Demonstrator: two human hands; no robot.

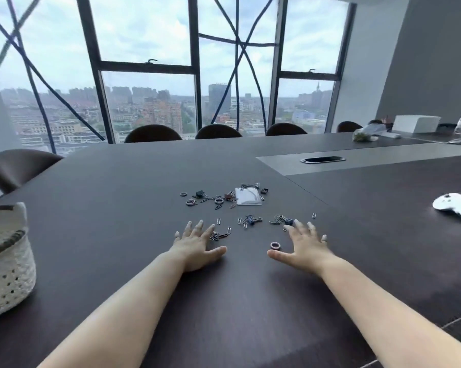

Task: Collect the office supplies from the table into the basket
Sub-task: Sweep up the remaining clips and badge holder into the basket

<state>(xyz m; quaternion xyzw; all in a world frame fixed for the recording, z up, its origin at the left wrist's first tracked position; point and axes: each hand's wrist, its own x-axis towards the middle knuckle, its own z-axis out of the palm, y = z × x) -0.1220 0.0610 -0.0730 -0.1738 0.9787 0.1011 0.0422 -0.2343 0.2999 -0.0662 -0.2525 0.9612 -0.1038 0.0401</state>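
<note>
Small office supplies lie scattered on the dark table [133, 197]: a clear badge holder [248, 196], binder clips [250, 220], paper clips [218, 221] and several small tape rings. My left hand [197, 245] lies flat and open on the table, its fingers touching a few paper clips [220, 236]. My right hand [302, 245] is open too, fingers spread, with its fingertips by a dark blue binder clip [289, 222]. One pink tape ring [275, 245] sits just left of the right thumb. The white woven basket [7, 264] stands at the far left edge, apart from both hands.
A white controller [454, 207] lies at the right edge of the table. A cable port [322, 159] is set in the grey centre strip. Chairs [19, 168] line the far and left sides. A white box [416, 123] and a plastic bag [367, 132] sit far back right.
</note>
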